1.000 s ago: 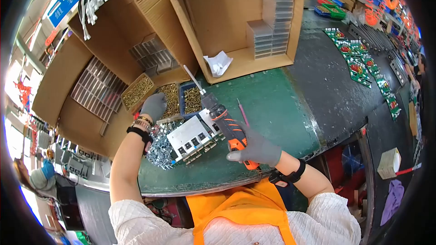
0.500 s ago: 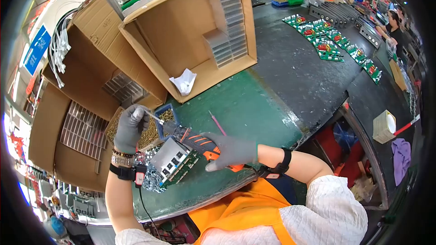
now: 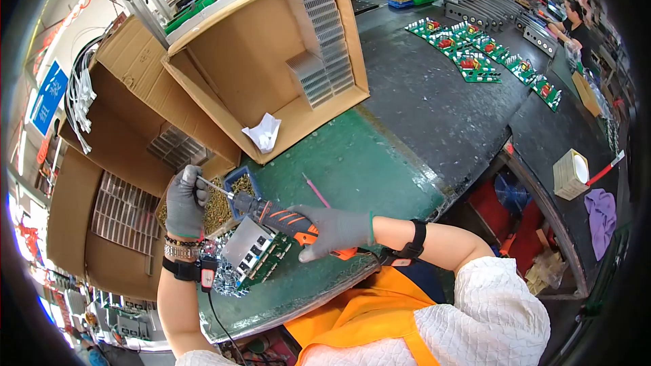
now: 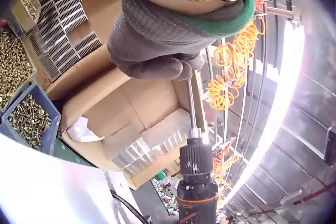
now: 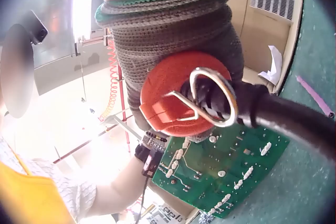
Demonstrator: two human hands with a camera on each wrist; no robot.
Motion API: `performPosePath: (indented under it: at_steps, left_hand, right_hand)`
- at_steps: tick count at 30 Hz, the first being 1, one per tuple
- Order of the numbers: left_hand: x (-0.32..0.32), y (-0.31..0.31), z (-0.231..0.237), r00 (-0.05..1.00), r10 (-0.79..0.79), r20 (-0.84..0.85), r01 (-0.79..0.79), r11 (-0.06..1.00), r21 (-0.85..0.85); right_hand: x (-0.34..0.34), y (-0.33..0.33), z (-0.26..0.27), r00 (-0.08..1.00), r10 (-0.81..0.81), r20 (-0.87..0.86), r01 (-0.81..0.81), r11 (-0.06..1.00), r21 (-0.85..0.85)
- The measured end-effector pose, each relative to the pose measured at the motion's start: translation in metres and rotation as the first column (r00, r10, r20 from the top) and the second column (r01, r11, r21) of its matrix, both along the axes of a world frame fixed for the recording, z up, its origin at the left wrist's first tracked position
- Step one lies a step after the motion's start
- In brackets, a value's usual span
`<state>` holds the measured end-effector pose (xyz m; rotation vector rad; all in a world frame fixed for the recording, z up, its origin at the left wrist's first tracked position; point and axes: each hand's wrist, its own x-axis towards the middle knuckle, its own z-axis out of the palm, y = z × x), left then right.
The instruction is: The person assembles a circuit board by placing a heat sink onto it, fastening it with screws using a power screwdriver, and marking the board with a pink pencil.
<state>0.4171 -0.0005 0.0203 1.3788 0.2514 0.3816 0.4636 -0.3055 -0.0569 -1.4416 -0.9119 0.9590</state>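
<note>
The person's left hand (image 3: 185, 205) is clasping the far end of the bit (image 4: 192, 103) in curled fingers, the right hand (image 3: 339, 228) is gripping the electric screwdriver (image 3: 279, 219), and a green circuit board (image 3: 276, 256) is lying near those right fingers.

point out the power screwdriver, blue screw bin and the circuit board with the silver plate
Power screwdriver (image 3: 279, 217), head view: black-and-orange body.
Blue screw bin (image 4: 52, 122), left wrist view: side wall.
Circuit board with the silver plate (image 5: 232, 155), right wrist view: green face.
</note>
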Motion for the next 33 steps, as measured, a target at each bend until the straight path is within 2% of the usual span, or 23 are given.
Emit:
performPosePath:
  at_steps: [2, 6, 8, 9, 11, 12, 14, 19, 21, 23, 25, 29, 33]
  left_hand:
    - [0.002, 0.003, 0.002, 0.998, -0.024, -0.05, 0.026, 0.999, 0.036]
    - [0.001, 0.004, 0.015, 0.989, -0.09, -0.114, 0.105, 0.985, 0.138]
    - [0.0, -0.001, 0.024, 0.984, -0.003, -0.178, 0.067, 0.933, 0.354]
    - [-0.001, -0.004, 0.025, 0.984, -0.003, -0.18, 0.068, 0.933, 0.354]
    - [-0.003, -0.012, 0.025, 0.981, -0.001, -0.195, 0.092, 0.884, 0.458]
    - [-0.004, -0.02, 0.022, 0.981, 0.002, -0.195, 0.089, 0.885, 0.458]
    - [-0.005, -0.033, 0.014, 0.998, 0.006, -0.063, 0.018, 0.923, 0.384]
    - [-0.001, -0.022, 0.011, 0.991, 0.13, -0.032, -0.115, 0.948, 0.296]
    - [-0.004, -0.009, 0.009, 0.985, 0.161, -0.065, -0.124, 0.913, 0.389]
    - [-0.005, 0.0, 0.005, 0.981, 0.171, -0.09, -0.126, 0.917, 0.378]
    - [-0.005, 0.002, 0.003, 0.99, 0.068, -0.124, -0.05, 0.988, 0.147]
    - [-0.004, -0.005, 0.003, 0.992, 0.081, -0.098, -0.075, 0.995, 0.067]
    - [-0.002, -0.007, 0.007, 0.989, 0.054, -0.137, -0.04, 0.994, 0.1]
  right_hand:
    - [-0.001, -0.001, -0.001, 1.0, -0.019, 0.0, 0.019, 0.999, 0.037]
    - [-0.001, -0.003, 0.001, 1.0, -0.005, -0.018, 0.005, 1.0, -0.003]
    - [-0.001, -0.003, -0.001, 1.0, 0.003, -0.02, -0.003, 1.0, 0.0]
    - [-0.001, -0.004, 0.0, 1.0, 0.007, -0.018, -0.007, 1.0, -0.002]
    - [-0.002, -0.005, 0.005, 1.0, 0.015, -0.019, -0.015, 1.0, -0.005]
    - [-0.002, -0.006, 0.009, 1.0, 0.015, -0.024, -0.015, 0.999, -0.03]
    - [-0.002, -0.006, 0.01, 0.999, 0.02, -0.026, -0.021, 0.998, -0.054]
    - [-0.004, -0.006, 0.012, 1.0, -0.009, -0.016, 0.009, 1.0, -0.007]
    - [-0.003, -0.006, 0.011, 0.999, 0.009, -0.037, -0.01, 1.0, -0.008]
    - [-0.003, -0.004, 0.008, 0.997, 0.037, -0.061, -0.037, 0.999, -0.003]
    - [-0.002, -0.003, 0.005, 1.0, -0.013, -0.003, 0.013, 1.0, -0.008]
    - [-0.002, -0.004, 0.015, 0.999, 0.006, -0.033, -0.009, 0.996, -0.089]
    - [-0.004, -0.002, 0.01, 0.998, -0.036, -0.056, 0.034, 0.998, -0.043]
